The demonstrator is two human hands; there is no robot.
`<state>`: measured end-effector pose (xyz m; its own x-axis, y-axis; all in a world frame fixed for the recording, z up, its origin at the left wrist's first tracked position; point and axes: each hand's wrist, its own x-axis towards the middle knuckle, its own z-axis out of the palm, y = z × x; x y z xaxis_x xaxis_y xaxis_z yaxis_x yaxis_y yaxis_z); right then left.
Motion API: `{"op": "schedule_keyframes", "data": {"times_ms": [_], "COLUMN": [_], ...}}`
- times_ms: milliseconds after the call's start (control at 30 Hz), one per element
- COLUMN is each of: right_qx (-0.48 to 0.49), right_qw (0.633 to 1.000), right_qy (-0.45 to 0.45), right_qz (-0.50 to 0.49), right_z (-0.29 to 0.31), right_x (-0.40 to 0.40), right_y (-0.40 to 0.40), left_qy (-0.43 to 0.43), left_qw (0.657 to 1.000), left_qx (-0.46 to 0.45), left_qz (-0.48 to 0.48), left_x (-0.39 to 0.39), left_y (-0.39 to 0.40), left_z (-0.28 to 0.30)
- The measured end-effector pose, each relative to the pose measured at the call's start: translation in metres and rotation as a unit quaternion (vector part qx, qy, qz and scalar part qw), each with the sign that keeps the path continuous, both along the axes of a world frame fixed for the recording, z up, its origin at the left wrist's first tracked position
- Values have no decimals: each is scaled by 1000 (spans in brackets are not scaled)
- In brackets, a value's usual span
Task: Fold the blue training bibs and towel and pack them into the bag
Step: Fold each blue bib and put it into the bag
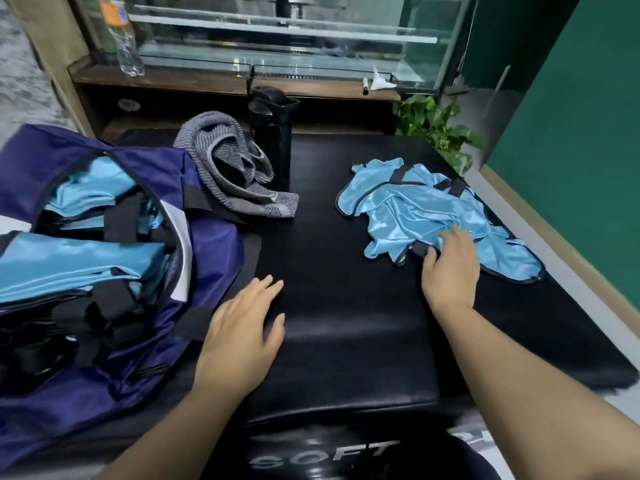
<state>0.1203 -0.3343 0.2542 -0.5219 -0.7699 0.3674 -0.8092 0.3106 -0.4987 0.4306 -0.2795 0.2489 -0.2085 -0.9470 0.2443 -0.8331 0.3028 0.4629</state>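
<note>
A crumpled pile of light blue bibs [415,206] with black trim lies on the right of the black mat [346,306]. My right hand [450,268] rests on the pile's near edge, thumb by a black strap; whether the fingers pinch the cloth is unclear. My left hand [242,334] lies flat and open on the mat beside the navy bag [207,265]. The bag stands open at the left with folded blue bibs [76,261] inside. A grey striped towel [239,174] lies bunched behind the bag.
A black bottle [272,133] stands behind the towel. Further back are a wooden shelf with a clear water bottle [126,39] and a glass case. A green plant [436,126] sits at the mat's far right corner, by a green wall.
</note>
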Motion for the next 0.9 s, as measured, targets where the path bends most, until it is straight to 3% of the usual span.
{"op": "schedule_keyframes", "data": {"times_ms": [100, 200, 267, 367, 533, 700, 900], "right_qx": [-17, -27, 17, 106, 123, 79, 109], "right_qw": [999, 999, 996, 993, 986, 985, 967], "right_qy": [26, -25, -60, -3, 106, 72, -33], "right_qz": [16, -38, -56, -50, -36, 133, 229], "right_z": [1, 5, 7, 7, 4, 0, 5], "right_x": [-10, -18, -20, -22, -16, 3, 39], "right_y": [-18, -26, -28, -29, -21, 1, 48], "left_qy": [-2, 2, 2, 0, 6, 10, 23], "left_qw": [1000, 1000, 1000, 1000, 1000, 1000, 1000], "left_qx": [-7, -12, -18, -18, -16, -17, -15], "left_qz": [7, 8, 7, 6, 10, 14, 10], "left_x": [0, -1, 0, 0, 0, -1, -1], "left_y": [-2, -3, -3, -2, -2, -2, -3], "left_z": [-3, -5, -5, -6, -5, -5, -4]}}
